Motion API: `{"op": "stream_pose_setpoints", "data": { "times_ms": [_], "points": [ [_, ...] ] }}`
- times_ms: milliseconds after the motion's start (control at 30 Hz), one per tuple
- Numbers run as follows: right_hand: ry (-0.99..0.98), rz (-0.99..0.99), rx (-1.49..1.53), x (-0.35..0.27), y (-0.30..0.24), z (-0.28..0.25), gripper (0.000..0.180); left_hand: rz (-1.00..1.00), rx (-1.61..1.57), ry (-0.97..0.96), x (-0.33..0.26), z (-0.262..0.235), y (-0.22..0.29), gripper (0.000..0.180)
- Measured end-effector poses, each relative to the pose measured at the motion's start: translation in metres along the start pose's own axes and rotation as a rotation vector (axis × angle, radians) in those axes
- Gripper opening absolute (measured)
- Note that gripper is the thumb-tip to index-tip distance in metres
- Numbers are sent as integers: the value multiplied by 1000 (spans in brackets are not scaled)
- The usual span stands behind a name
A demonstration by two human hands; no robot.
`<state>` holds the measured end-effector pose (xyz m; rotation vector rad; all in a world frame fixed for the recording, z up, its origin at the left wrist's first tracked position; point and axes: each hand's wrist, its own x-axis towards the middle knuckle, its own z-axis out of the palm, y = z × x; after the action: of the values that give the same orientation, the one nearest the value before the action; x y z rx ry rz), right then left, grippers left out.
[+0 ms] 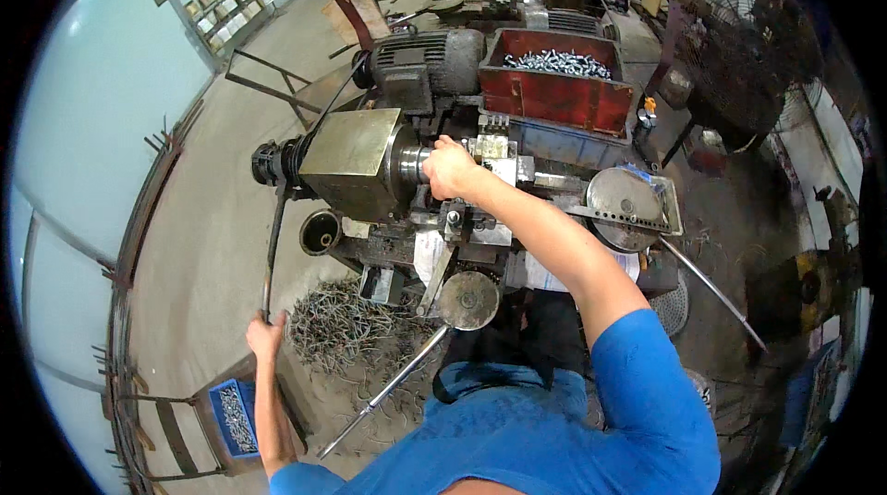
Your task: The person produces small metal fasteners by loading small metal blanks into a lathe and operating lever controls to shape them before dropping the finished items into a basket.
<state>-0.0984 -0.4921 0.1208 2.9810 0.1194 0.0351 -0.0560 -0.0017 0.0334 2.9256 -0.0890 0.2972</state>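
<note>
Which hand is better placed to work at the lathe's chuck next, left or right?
Probably the right hand: it is right at the chuck, while the left hand grips the long lever, farther away.

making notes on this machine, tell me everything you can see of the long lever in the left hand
The lever is a long, slim, nearly straight rod, dark with brownish patches, apparently metal. It slants slightly, its upper end meeting the dark ribbed assembly at the left of the machine's boxy head; how it joins there is unclear. The person's left hand is closed around its lower end.
</note>
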Motion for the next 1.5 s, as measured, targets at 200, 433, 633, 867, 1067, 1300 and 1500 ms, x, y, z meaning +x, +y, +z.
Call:
{"op": "stream_pose_setpoints", "data": {
  "times_ms": [200, 433, 633, 867, 1067, 1300, 1500],
  "points": [
    [30, 4, 54, 4, -1, 9, 21, 38, -159, -174, -14, 11, 14, 43],
    [251, 12, 63, -30, 21, -24, 23, -19, -727, -493, 9, 6, 22, 19],
    [669, 414, 34, -89, 128, -50, 46, -4, -804, -505, 5, 8, 35, 14],
    [544, 449, 286, -190, 114, 15, 57, -11, -881, -441, 5, 19, 18, 19],
    [524, 872, 357, -349, 113, 82, 60, -58, -1011, -439, 17, 46, -6, 24],
    [157, 1404, 25, -504, 91, 156, 87, -44, -1019, -471, 17, 44, -6, 19],
    [239, 1453, 267, -499, 45, 164, 70, -96, -887, -478, -13, -10, 42, 24]
  ]
}}
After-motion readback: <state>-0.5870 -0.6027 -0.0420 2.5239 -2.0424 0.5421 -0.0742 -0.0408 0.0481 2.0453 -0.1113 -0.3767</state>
